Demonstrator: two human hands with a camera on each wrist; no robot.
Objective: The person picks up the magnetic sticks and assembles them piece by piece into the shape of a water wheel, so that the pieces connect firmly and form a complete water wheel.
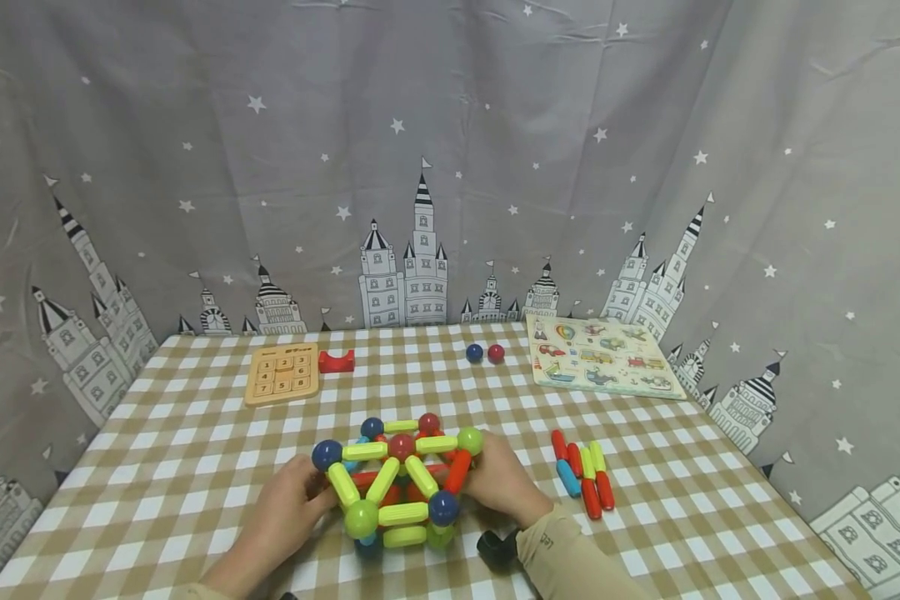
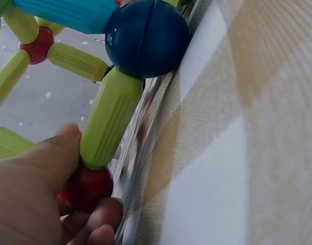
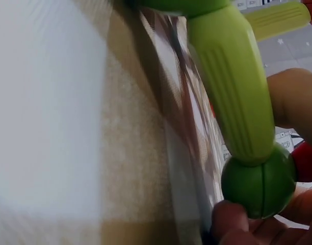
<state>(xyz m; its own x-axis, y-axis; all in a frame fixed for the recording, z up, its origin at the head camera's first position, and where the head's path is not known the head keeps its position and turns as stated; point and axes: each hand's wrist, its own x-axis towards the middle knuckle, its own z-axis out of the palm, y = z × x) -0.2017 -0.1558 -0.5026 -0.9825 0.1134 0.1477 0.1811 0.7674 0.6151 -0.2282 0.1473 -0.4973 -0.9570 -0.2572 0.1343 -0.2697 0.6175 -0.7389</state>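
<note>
A magnetic ball-and-rod structure (image 1: 402,513) stands between both hands over the front of the table, built of yellow-green, red and light-blue rods with blue, red and green balls. From the left side, my left hand (image 1: 285,504) holds it. The left wrist view shows thumb and fingers around a red ball (image 2: 89,189), at the end of a yellow-green rod (image 2: 112,117). My right hand (image 1: 504,483) grips the opposite side; in the right wrist view its fingers curl about a green ball (image 3: 259,184) joined to another yellow-green rod (image 3: 232,87). Parts of both hands are hidden behind the structure.
Loose red, blue and yellow-green rods (image 1: 590,498) lie to the right. Farther back are a blue ball (image 1: 475,353), a red ball (image 1: 497,354), a picture board (image 1: 600,357), a wooden number puzzle (image 1: 282,374) and a red curved block (image 1: 337,362). A grey curtain (image 1: 450,100) hangs behind.
</note>
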